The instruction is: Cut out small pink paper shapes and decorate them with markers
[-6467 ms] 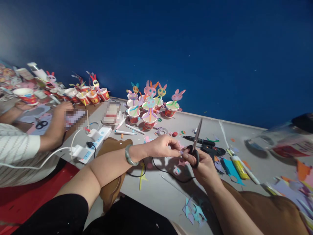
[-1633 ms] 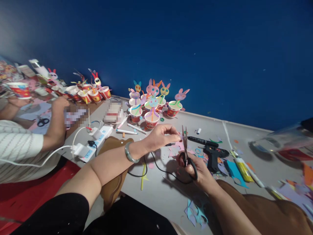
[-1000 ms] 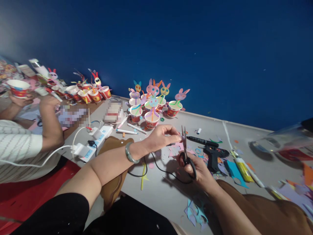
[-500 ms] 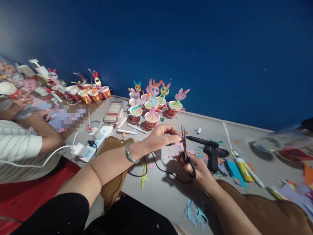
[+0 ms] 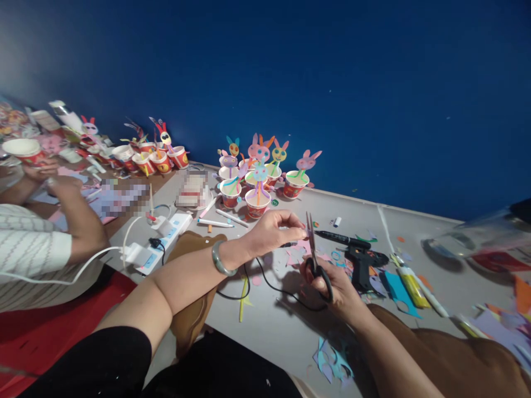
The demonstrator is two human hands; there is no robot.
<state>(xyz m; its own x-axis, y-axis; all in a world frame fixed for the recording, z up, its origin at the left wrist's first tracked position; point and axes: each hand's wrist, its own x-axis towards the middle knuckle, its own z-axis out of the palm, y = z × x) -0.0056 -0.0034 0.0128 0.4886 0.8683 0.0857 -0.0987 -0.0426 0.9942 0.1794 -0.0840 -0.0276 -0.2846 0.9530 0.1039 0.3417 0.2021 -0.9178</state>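
My right hand (image 5: 332, 284) grips a pair of scissors (image 5: 313, 254) with black handles, its blades pointing up and slightly parted. Thumb and fingertips of my left hand (image 5: 276, 232) are pinched together right beside the blade tips. Between them is a tiny bit of paper (image 5: 307, 234), apparently purple and mostly hidden by the fingers. Below and behind the hands lie pink paper scraps (image 5: 293, 255). A black marker (image 5: 342, 239) and a black glue gun (image 5: 363, 265) rest just right of the scissors.
Paper cups (image 5: 258, 204) with paper rabbit figures stand by the blue wall. At left are a power strip (image 5: 170, 237) and a co-worker's arm (image 5: 85, 221). Blue cut paper (image 5: 332, 362) lies near the front edge. A clear container (image 5: 468, 243) stands at right; a black cable (image 5: 282, 290) crosses the table.
The scissor blades have shifted very slightly; my hands stay in nearly the same place. At left, the co-worker's hands and the cup they hold have moved a little.
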